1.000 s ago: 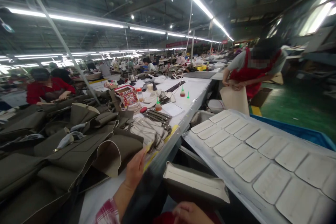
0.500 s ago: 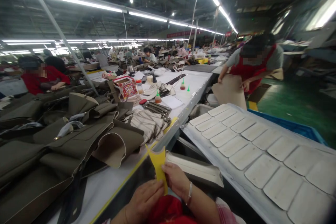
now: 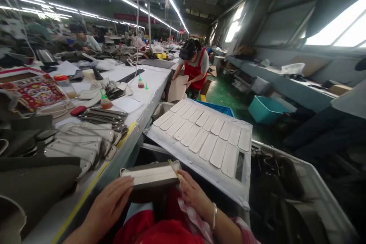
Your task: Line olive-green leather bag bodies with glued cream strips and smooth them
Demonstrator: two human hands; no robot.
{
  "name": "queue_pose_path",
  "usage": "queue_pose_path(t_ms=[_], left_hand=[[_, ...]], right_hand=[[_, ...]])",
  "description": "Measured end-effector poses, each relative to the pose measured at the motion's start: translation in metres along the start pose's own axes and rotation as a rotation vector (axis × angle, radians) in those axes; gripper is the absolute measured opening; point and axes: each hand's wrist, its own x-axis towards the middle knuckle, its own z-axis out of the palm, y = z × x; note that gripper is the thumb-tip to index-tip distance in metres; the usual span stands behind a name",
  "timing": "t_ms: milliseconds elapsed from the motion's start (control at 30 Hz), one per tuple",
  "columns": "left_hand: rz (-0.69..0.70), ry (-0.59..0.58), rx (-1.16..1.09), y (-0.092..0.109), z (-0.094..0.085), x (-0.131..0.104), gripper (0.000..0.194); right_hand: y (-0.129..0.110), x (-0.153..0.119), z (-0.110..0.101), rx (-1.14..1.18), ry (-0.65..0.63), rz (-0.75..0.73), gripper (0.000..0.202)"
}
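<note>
A long dark piece with a cream-white inner face (image 3: 151,176), like a folded leather bag part, lies crosswise in front of my red apron. My left hand (image 3: 110,200) grips its left end, fingers pressed along the edge and thumb hidden. At the other end, my right hand (image 3: 193,190) pinches a thin yellowish strip (image 3: 172,167), seen almost edge-on against the cream face. How far the right fingers also touch the dark piece cannot be made out.
To the right stands a board (image 3: 246,194) with rows of cream rounded panels. On the left table are stacked cream pieces (image 3: 77,141), dark straps (image 3: 100,118) and a glue bottle (image 3: 105,101). A co-worker (image 3: 196,65) handles a tan sheet. A bin (image 3: 317,183) holds dark pieces.
My view has swung to the right. Both hands held a yellow piece together; now the left hand is on the cream-faced piece and the right pinches a thin yellowish strip.
</note>
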Motion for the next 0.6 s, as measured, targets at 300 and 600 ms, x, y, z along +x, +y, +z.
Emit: queue_pose_path(t_ms=[300, 600], left_hand=[[-0.391, -0.830, -0.490, -0.025, 0.083, 0.138, 0.043], [-0.320, -1.211, -0.827, -0.040, 0.130, 0.169, 0.044]], right_hand=[[-0.009, 0.006, -0.090, -0.051, 0.012, 0.191, 0.041], [-0.012, 0.067, -0.125, -0.268, -0.492, 0.547, 0.038]])
